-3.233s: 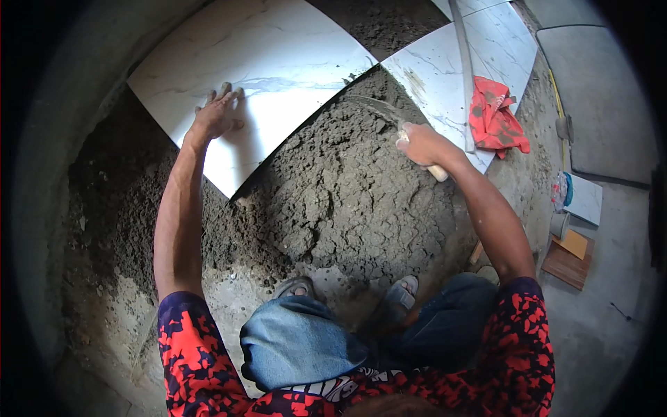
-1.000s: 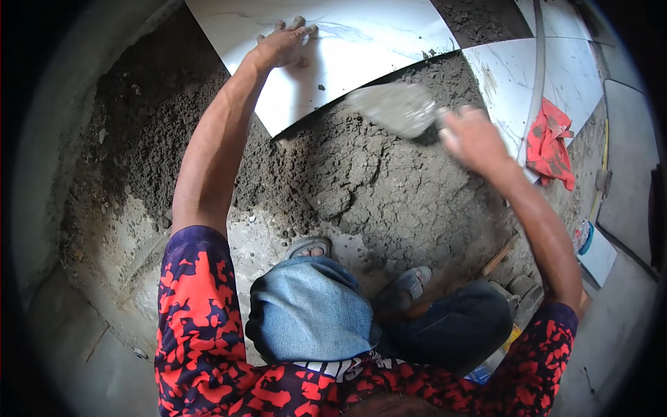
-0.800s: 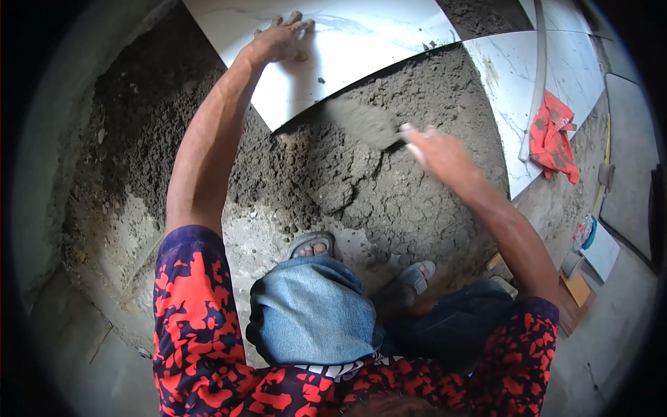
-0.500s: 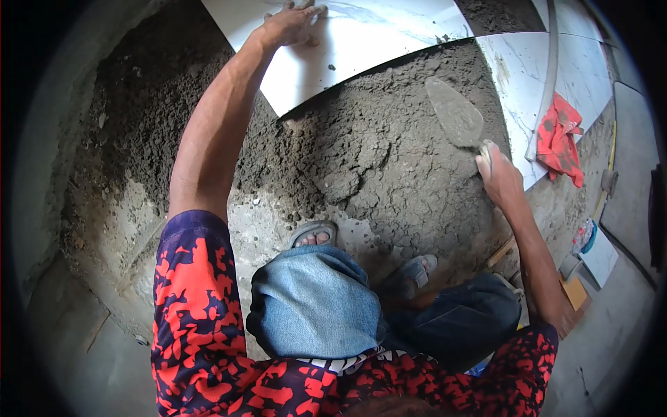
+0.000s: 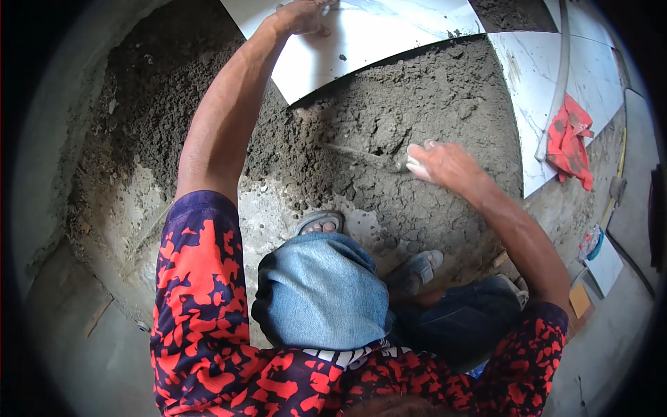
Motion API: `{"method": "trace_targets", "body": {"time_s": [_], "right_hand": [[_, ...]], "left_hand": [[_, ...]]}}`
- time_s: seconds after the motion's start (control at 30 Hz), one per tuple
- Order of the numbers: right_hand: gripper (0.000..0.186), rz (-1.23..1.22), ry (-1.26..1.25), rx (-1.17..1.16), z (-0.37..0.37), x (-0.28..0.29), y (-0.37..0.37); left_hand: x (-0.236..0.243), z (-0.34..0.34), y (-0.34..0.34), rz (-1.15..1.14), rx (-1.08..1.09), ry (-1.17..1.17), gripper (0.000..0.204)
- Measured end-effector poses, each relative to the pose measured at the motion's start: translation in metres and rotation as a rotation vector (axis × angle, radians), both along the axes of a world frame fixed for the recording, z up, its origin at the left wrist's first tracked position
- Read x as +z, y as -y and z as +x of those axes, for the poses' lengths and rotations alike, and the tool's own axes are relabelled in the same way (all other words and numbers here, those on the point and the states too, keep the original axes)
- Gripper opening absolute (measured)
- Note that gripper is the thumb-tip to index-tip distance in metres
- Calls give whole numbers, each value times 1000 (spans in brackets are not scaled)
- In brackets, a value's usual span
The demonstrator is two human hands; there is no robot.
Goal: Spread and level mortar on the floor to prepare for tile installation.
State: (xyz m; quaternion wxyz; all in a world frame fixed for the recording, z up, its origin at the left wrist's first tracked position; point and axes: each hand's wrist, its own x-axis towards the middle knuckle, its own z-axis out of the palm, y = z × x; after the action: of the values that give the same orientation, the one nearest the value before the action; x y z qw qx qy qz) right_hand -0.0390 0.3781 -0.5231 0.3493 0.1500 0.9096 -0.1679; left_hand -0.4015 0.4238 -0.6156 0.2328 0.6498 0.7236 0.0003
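Note:
My left hand (image 5: 303, 18) rests with fingers spread on a white marble-patterned tile (image 5: 385, 31) at the top. Below the tile's edge lies rough grey mortar (image 5: 424, 90). My right hand (image 5: 442, 165) is closed on the pale handle of a trowel (image 5: 358, 156); the blade, hard to tell from the mortar, points left and appears nearly edge-on in it. To the right, another white tile (image 5: 521, 83) borders the mortar.
A red cloth (image 5: 568, 139) and a long grey bar (image 5: 559, 69) lie on the right-hand tile. Beyond are small boards (image 5: 581, 299), a loose tile (image 5: 603, 265) and grey slabs. A rough wall edge (image 5: 62, 153) runs down the left. My sandalled feet (image 5: 321, 224) are below the mortar.
My right hand and trowel swept about over the mortar and have just moved down and left from beside the right tile. The surroundings sit higher in the view; my left hand remains on the tile.

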Motion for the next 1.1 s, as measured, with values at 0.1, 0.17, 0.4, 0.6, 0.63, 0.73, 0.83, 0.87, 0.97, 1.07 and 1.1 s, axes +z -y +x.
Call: {"method": "trace_targets", "body": {"time_s": [0.1,0.17,0.4,0.6,0.63,0.73,0.83,0.87,0.97,1.07,1.1], "right_hand": [[30,0,-85,-68,8,-8,8],[30,-3,-125,-108,26,-5,5],[29,138,-148,-148,48,20,-14],[28,140,-54,-230,63,49,-11],[28,72,-55,-292,66,53,-3],[27,40,-148,-629,77,78,21],[28,-118,-56,-916,63,60,29],[30,-182,-30,-966,53,46,44],[35,-366,-140,-979,8,10,86],[35,-465,-163,-964,-13,1,103],[34,-455,-160,-905,-18,-1,107]], "left_hand": [[-14,-19,7,26,-9,-25,83],[-19,-13,5,62,-37,-3,83],[18,3,4,-95,37,-14,85],[15,7,7,-78,31,15,84],[18,6,10,-106,26,4,83],[33,3,6,-64,35,-38,84],[33,12,0,-63,54,-14,84],[28,11,-2,-59,54,-11,84],[14,5,2,-46,20,-33,85],[20,8,2,-71,43,-44,85],[21,8,2,-84,35,-47,85]]}}
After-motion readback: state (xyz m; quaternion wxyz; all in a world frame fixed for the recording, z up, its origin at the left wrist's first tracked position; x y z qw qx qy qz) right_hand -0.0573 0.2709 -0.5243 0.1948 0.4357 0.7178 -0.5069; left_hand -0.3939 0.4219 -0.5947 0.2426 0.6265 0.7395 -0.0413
